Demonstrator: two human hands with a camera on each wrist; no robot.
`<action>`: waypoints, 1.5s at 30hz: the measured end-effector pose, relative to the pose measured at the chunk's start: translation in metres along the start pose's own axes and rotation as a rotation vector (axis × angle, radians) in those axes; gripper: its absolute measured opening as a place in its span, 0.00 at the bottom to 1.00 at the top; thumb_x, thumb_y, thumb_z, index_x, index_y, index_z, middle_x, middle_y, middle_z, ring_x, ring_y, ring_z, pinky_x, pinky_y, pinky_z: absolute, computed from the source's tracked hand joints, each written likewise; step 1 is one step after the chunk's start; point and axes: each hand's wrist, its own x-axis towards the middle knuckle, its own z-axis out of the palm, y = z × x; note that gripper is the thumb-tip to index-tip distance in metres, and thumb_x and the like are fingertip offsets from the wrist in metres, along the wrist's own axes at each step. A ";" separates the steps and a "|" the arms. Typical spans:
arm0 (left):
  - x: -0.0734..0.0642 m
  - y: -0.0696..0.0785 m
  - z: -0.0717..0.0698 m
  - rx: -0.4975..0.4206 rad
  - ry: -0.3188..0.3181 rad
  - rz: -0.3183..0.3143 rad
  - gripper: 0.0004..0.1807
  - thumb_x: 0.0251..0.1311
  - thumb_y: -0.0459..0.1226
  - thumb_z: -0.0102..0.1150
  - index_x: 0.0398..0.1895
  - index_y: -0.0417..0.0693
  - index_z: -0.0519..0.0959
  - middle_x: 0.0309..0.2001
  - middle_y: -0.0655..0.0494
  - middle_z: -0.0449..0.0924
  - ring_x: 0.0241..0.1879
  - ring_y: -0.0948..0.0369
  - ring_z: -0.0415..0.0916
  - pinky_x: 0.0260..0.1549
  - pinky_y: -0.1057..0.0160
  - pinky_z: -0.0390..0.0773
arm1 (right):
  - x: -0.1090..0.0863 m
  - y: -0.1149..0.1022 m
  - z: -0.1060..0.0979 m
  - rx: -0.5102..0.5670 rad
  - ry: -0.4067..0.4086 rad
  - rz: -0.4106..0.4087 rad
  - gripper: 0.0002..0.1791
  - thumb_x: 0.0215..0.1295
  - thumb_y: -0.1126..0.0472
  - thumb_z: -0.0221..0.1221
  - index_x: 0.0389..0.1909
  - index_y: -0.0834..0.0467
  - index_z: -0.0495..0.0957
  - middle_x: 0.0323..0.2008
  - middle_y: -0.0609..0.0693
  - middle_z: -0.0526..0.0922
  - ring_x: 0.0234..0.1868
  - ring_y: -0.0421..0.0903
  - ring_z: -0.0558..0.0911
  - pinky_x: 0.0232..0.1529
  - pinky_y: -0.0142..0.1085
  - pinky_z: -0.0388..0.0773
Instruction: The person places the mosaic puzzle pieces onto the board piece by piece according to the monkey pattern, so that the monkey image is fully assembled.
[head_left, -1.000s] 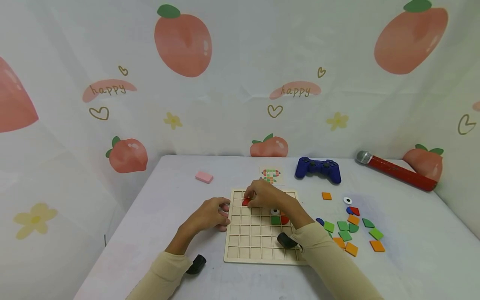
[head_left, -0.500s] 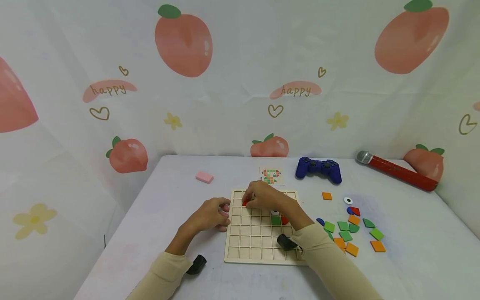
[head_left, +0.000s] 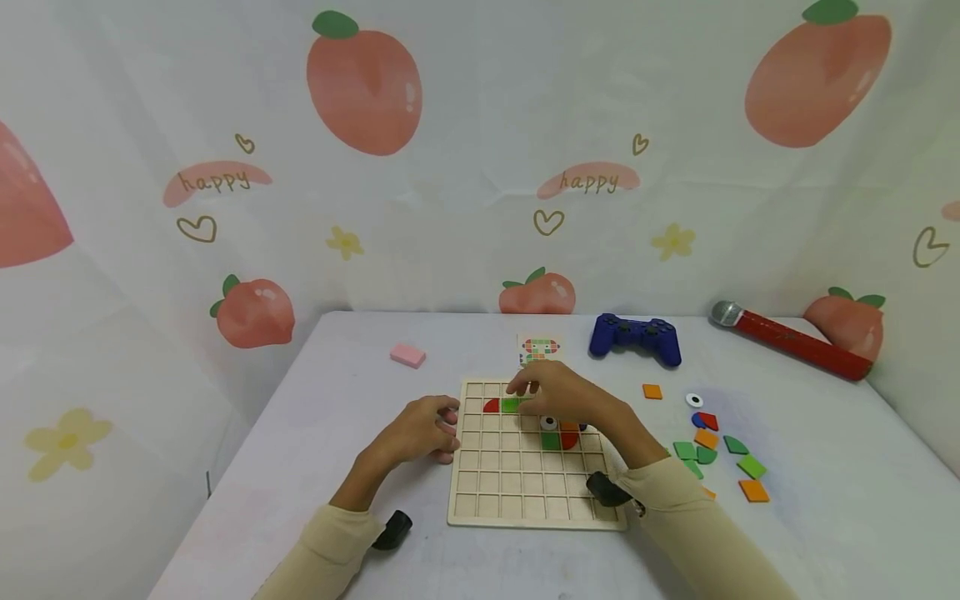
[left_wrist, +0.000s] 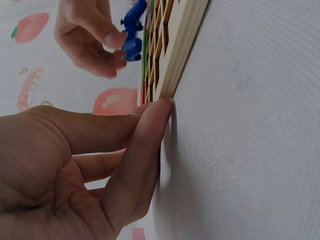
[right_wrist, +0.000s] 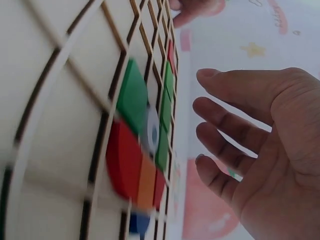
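A wooden grid board (head_left: 516,483) lies on the table. My left hand (head_left: 422,429) is at its left side, thumb and fingertips pinching the board's edge in the left wrist view. My right hand (head_left: 573,393) is over the board's back part; the right wrist view shows its fingers (right_wrist: 225,120) apart and holding nothing. On the board are a red quarter-round tile (head_left: 491,406), a green tile (head_left: 510,406) beside it, an eye tile (head_left: 549,423), a green square (head_left: 551,441) and a red rounded tile (head_left: 570,440). The right hand hides part of the back rows in the head view.
Loose orange tiles (head_left: 753,491), green tiles (head_left: 752,467) and another eye tile (head_left: 694,401) lie to the right. Behind the board are a pattern card (head_left: 540,347) and a blue game controller (head_left: 636,337). A red microphone (head_left: 802,340) and pink block (head_left: 408,355) lie further out.
My right hand has let go of the red tile, which stays on the board, and moved right, uncovering the green tile beside it. The left hand stays at the board's edge.
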 end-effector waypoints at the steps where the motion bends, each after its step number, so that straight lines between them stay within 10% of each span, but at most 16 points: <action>1: 0.000 0.000 0.000 0.001 0.002 0.000 0.34 0.56 0.19 0.69 0.69 0.28 0.72 0.51 0.45 0.78 0.37 0.59 0.81 0.31 0.61 0.90 | -0.004 0.002 -0.003 0.003 0.005 0.004 0.14 0.70 0.62 0.67 0.55 0.57 0.87 0.50 0.48 0.87 0.52 0.48 0.81 0.54 0.45 0.83; 25: 0.002 -0.003 -0.001 -0.013 -0.003 0.012 0.34 0.56 0.20 0.68 0.69 0.27 0.72 0.51 0.44 0.78 0.38 0.59 0.81 0.32 0.60 0.91 | -0.092 0.071 -0.060 -0.098 0.171 0.202 0.19 0.68 0.60 0.69 0.57 0.61 0.85 0.44 0.50 0.86 0.47 0.48 0.80 0.47 0.41 0.81; 45: 0.002 -0.004 -0.001 -0.004 -0.006 0.009 0.34 0.57 0.21 0.69 0.70 0.28 0.72 0.51 0.45 0.78 0.35 0.60 0.82 0.32 0.60 0.91 | -0.116 0.104 -0.075 -0.079 0.172 0.367 0.24 0.66 0.60 0.71 0.61 0.63 0.83 0.49 0.58 0.84 0.50 0.56 0.79 0.48 0.47 0.84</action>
